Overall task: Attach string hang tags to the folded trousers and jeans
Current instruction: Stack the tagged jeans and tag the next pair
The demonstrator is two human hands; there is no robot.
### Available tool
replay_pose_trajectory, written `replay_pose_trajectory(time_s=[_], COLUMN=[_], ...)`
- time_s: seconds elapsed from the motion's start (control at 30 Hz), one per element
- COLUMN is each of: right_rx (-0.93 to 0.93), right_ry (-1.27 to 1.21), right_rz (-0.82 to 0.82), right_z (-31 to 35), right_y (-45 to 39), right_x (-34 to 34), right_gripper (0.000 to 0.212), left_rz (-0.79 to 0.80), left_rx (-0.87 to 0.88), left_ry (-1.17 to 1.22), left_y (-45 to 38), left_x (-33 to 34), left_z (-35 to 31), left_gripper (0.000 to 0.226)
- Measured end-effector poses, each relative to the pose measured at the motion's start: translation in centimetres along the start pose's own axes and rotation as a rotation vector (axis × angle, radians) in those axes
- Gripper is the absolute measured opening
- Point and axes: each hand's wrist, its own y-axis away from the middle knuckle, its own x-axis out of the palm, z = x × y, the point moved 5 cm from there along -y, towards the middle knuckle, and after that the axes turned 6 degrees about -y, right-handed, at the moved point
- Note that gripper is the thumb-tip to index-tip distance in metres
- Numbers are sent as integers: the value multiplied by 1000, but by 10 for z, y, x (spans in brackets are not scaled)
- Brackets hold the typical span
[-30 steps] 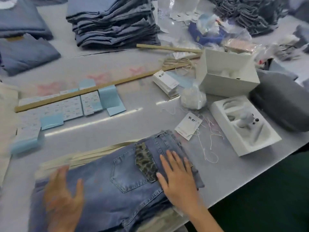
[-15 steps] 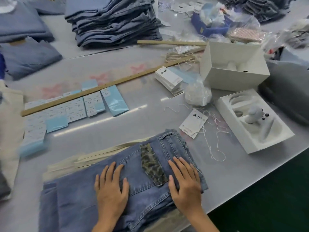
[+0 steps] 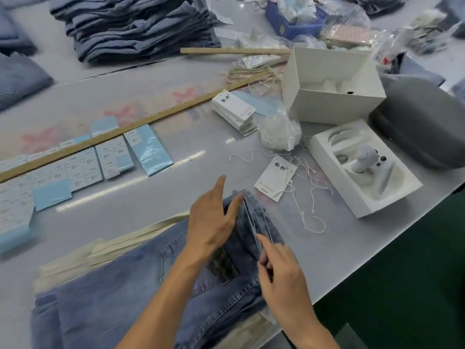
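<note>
Blue folded jeans (image 3: 141, 298) with a leopard-print patch (image 3: 222, 268) lie at the table's front edge. My left hand (image 3: 211, 222) rests on the waistband, fingers spread and thumb raised. My right hand (image 3: 276, 270) pinches the waistband edge, which is turned up, index finger pointing along it. A white string hang tag (image 3: 275, 177) lies just beyond the jeans, among loose white strings (image 3: 312, 222). A stack of the same tags (image 3: 234, 109) and a plastic bag of strings (image 3: 279, 132) sit farther back.
Cream trousers (image 3: 113, 248) lie under the jeans. A long wooden ruler (image 3: 125, 129) and blue label sheets (image 3: 148, 149) are at the left. At the right stand a white box (image 3: 332, 107), a white tray (image 3: 324, 152) and a grey case (image 3: 422, 127). Stacked jeans (image 3: 136, 26) sit at the back.
Both hands have left the flat of the jeans and moved up to the waistband. The right hand has taken hold of its edge and turned it up.
</note>
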Motion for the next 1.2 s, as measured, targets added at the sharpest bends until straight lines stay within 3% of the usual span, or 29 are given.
replay_pose_trajectory(time_s=[0.13,0.27,0.4,0.5,0.57,0.7,0.8,0.97,1.1,1.2], right_rx=[-16,-194,-249,-300,-316,-289,-256,-206,-185,-171], right_ry=[-15,179,145,135,165,189,146,74,53,36], right_rz=[-2,-58,-108,-103,-67,15,31,19,23,-3], right_z=[4,5,4,8,11,18,20,22,22,27], right_y=[16,30,47,48,45,32,27,30,28,24], right_x=[-6,-15,-14,-9,-3,8,10,6,5,4], right_gripper=[67,36,17,22,23,24,25,32,31,30], left_rz=[190,520,769,748,645,494,450,564,708,785], left_rx=[22,89,81,191,274,346,247,-57,-1,57], left_ry=[42,-107,-181,-465,-618,-657,-559,26,181,247], left_y=[-8,18,36,38,37,35,22,1,1,-1], left_x=[-16,-29,-37,-25,-15,1,3,3,0,-9], left_z=[-19,-18,-14,-25,-34,-37,-23,10,16,16], left_gripper=[68,70,80,78,58,22,26,21,5,7])
